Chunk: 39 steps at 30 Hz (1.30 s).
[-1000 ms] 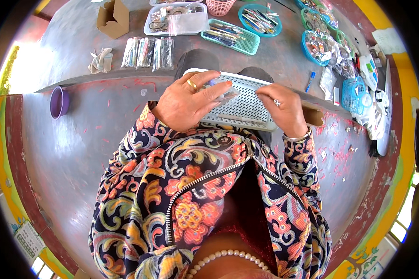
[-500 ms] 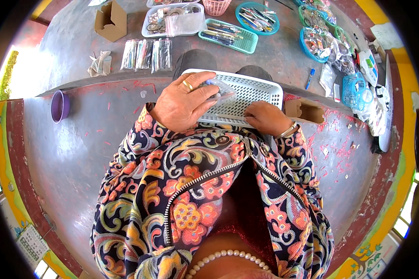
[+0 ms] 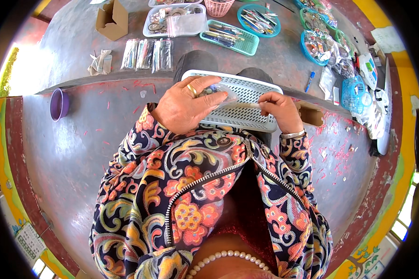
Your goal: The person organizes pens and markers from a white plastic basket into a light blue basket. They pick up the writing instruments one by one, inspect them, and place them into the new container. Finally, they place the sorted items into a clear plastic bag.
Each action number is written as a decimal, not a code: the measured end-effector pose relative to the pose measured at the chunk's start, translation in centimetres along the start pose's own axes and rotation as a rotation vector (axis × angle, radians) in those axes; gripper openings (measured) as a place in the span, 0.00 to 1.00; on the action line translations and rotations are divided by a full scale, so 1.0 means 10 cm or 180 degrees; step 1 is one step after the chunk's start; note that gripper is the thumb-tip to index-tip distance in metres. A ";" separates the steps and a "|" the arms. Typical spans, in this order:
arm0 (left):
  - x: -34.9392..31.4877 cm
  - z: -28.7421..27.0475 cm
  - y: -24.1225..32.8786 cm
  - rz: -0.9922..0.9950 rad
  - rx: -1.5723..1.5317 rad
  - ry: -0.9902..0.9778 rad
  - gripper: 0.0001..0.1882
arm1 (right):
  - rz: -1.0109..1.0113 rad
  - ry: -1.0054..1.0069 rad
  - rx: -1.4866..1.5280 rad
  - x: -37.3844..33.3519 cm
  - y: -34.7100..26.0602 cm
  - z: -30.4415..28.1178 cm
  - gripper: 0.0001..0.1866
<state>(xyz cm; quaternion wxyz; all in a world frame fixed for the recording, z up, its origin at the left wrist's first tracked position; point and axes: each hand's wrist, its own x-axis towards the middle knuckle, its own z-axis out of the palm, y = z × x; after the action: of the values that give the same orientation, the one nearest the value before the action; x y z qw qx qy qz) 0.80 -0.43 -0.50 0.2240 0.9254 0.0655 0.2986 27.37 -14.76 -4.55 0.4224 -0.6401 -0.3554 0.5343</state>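
A white slotted plastic basket (image 3: 271, 89) rests on my lap. Over its left part, my left hand (image 3: 184, 106) is closed on a clear plastic bag (image 3: 229, 92); small dark and bluish bits show inside, too covered to name. At the basket's right side, my right hand (image 3: 281, 110) pinches the end of a slender pale stick (image 3: 246, 105). That stick lies level across the basket, its other end at the mouth of the bag; whether it is inside the bag I cannot tell.
Ahead on the grey table are several filled pen bags (image 3: 146, 55), a green pen basket (image 3: 247, 45), a blue pen basket (image 3: 274, 29), a white tub (image 3: 198, 30) and a cardboard box (image 3: 112, 21). A purple bucket (image 3: 59, 106) stands at left, another carton (image 3: 310, 114) at right.
My right hand has risen from the basket's near side and moved right, now with the pale stick in its fingers. My left hand and the bag have shifted slightly.
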 end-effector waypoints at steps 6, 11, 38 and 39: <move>-0.01 0.03 -0.03 0.0017 -0.0005 0.0115 0.17 | -0.0306 0.0131 0.2259 -0.03 0.14 -0.14 0.05; 0.00 0.00 0.00 -0.0136 -0.0102 0.0078 0.15 | -0.1203 -0.0246 0.3177 -0.02 0.22 -0.19 0.09; 0.03 0.02 0.03 -0.0302 -0.0188 0.0313 0.26 | -0.3005 0.0711 -0.1100 -0.36 -0.92 0.40 0.12; 0.02 0.02 0.02 -0.0300 -0.0179 0.0329 0.26 | -0.3035 0.0703 -0.1277 -0.37 -0.96 0.42 0.13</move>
<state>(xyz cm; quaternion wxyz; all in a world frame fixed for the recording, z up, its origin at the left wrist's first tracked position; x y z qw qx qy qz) 1.09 -0.67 -0.48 0.2601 0.8979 0.1121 0.3369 22.53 -13.72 5.46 0.5227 -0.5281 -0.6558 0.1336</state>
